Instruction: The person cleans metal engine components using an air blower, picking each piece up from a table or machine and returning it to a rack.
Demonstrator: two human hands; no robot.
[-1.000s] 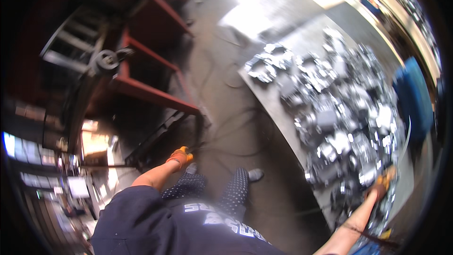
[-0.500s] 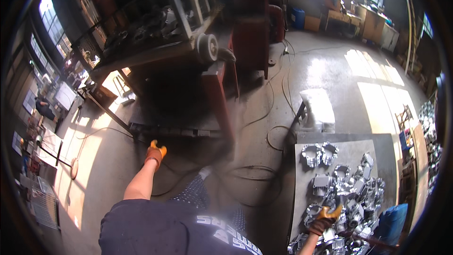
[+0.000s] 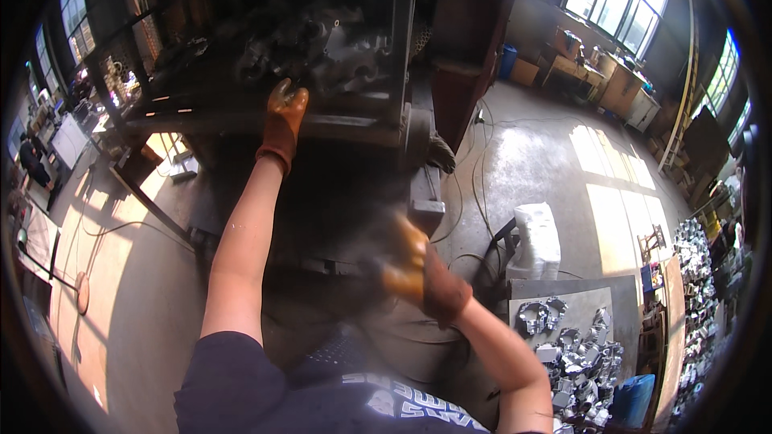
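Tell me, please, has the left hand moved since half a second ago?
Yes. The left hand was down by the floor cables; now it is raised against the dark machine, at its grey metal parts.

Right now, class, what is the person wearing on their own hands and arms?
Both the left hand and the right hand wear orange-brown work gloves with darker, reddish-brown knit cuffs at the wrists. The forearms are bare. A dark short-sleeved shirt with pale print covers the shoulders. The right glove is motion-blurred.

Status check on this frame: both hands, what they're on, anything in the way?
Left hand, orange glove, reaching toward grey metal castings on dark machine bed. Right hand blurred, grip unreadable. Nothing visible between.
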